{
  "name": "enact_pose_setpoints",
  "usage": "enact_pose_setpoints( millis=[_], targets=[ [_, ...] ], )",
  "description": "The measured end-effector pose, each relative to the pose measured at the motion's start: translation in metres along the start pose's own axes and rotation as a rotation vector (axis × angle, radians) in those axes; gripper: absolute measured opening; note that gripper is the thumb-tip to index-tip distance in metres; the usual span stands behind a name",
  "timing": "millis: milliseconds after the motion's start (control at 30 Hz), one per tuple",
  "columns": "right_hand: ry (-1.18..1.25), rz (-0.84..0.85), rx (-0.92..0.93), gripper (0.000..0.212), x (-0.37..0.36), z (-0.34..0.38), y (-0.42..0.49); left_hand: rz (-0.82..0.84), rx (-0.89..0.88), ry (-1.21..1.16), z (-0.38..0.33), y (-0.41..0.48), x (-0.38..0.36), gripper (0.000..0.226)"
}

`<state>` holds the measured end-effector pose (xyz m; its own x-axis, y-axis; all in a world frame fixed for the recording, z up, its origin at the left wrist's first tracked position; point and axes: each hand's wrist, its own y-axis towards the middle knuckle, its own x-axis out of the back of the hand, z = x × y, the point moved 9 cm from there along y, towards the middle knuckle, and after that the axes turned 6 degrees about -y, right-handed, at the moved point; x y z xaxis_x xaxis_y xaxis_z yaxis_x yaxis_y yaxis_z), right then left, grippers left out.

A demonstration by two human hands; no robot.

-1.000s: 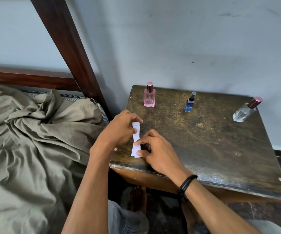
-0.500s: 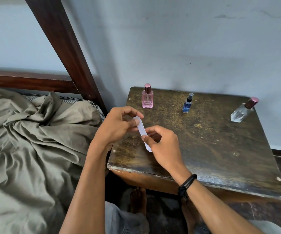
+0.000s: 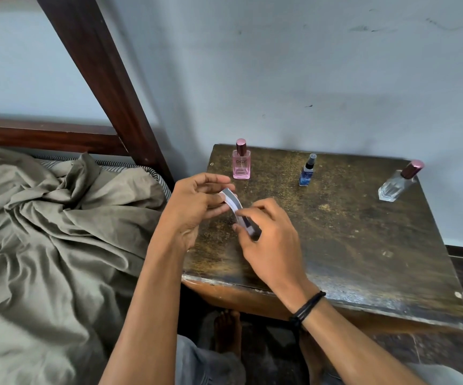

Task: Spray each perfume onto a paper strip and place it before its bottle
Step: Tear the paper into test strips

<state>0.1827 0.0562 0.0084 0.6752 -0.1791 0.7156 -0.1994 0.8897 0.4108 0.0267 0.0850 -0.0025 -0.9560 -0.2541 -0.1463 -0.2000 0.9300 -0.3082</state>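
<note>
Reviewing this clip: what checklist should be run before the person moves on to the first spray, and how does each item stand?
1. Hold on the paper strip: ok; the left hand and right hand pinch its ends above the table.
2. Single strip separated: cannot tell; it bows and may be several.
3. Bottles standing in place: ok; the pink bottle, blue bottle and clear bottle stand along the back.
4. Caps off: not ok; the pink and clear bottles are capped.
5. A hand free for a bottle: not ok; both hold the strip.
</note>
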Motion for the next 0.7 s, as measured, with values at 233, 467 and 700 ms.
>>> enact_pose_setpoints(
  millis=[233, 467, 700],
  targets=[
    [0.360, 0.179, -0.398, 0.032, -0.013, -0.037, 0.003, 0.016, -0.015, 0.054, 0.002, 0.001, 0.002, 0.030],
    [0.398, 0.264, -0.470, 0.021, -0.017, -0.042, 0.001, 0.016, -0.023, 0.112, 0.002, 0.001, 0.001, 0.030],
    [0.581, 0.297, -0.595, 0.013, -0.022, -0.049, -0.004, 0.129, 0.049, 0.109, 0.006, -0.004, -0.009, 0.036]
  ],
)
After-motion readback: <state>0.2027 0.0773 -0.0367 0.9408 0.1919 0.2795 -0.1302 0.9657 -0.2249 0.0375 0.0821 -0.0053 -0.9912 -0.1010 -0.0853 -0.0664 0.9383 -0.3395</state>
